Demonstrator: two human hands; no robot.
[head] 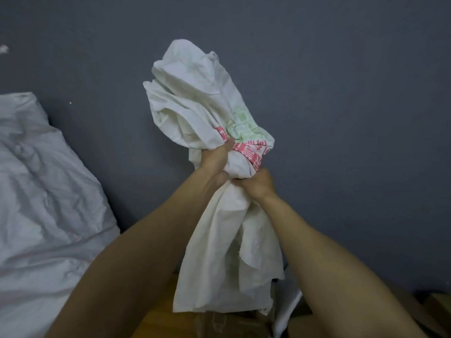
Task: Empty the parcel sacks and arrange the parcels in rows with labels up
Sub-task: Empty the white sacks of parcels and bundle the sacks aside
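1. While a plain grey surface (341,93) fills most of the frame, a crumpled white heap (44,191) of fabric lies along the left edge, reaching the lower left corner
2. At the centre, a white sack (195,101) printed in red and green is bunched up and held over the grey surface; its loose end hangs toward the bottom centre
3. Brown cardboard parcels (161,320) show along the bottom edge, partly hidden by the sack and both arms; whether their labels face up cannot be told
4. The left hand (217,159) clenches the gathered sack at the red print
5. The right hand (258,186), just below and to the right, grips the same bunch
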